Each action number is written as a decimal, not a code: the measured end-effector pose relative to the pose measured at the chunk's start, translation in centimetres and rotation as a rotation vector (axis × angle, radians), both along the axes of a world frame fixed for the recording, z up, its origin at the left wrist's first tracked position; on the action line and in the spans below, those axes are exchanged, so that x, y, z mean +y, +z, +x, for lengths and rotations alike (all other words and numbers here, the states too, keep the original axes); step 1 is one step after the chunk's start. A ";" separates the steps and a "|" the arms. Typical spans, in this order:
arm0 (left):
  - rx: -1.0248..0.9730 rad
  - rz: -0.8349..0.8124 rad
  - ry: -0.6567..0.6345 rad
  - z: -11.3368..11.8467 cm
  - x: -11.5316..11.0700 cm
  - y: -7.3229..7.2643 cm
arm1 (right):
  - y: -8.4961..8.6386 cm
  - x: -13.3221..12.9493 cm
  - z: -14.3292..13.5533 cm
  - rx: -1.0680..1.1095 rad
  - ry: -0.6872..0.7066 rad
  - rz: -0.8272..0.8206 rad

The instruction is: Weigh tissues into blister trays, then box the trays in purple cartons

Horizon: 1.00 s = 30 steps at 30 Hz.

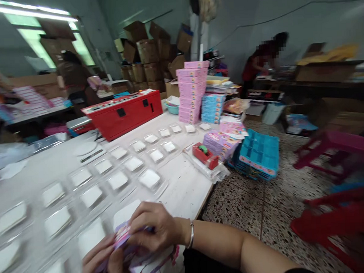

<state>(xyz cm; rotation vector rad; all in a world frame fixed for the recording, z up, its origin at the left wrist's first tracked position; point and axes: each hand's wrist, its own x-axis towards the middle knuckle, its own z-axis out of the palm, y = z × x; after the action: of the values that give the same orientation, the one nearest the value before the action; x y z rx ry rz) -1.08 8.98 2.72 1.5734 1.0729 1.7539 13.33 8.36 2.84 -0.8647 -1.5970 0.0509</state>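
At the near edge of the table, both my hands are closed on a purple printed carton (122, 234). My right hand (155, 226), with a bracelet at its wrist, pinches the upper edge between thumb and fingers. Lower left, my left hand (101, 262) grips the carton's other side, thumb on top. Much of the carton is hidden by the hands, and its white and purple lower part (151, 270) lies close to my body. Beyond the hands, several clear plastic trays with white pads (149, 179) lie in rows on the white table (184, 192).
A red tape dispenser (205, 154) stands near the right edge beside purple boxes (220, 145). Pink boxes (192, 91) and blue boxes (212, 108) are stacked behind, near a red machine (126, 114). Blue trays (259, 153) and stools (336, 146) are at right. Other people work farther back.
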 end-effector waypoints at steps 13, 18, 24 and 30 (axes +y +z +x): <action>0.038 0.261 -0.202 0.3 0.4 -2.1 | 0.9 -1.0 0.9 0.144 0.114 0.080; 0.088 0.365 -0.208 0.2 0.4 -2.5 | 1.2 -1.2 0.7 0.148 0.063 0.116; 0.069 0.278 -0.129 0.9 -0.1 -2.0 | 1.6 -1.4 0.3 0.021 -0.010 0.207; -0.054 0.180 -0.129 0.1 0.1 -1.0 | -0.4 -2.2 1.4 0.063 0.031 0.032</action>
<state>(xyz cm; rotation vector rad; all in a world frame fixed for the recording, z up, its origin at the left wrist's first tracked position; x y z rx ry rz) -0.94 9.08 1.77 1.6519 0.7880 1.8356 14.71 6.19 2.48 -0.8057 -1.5485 0.0739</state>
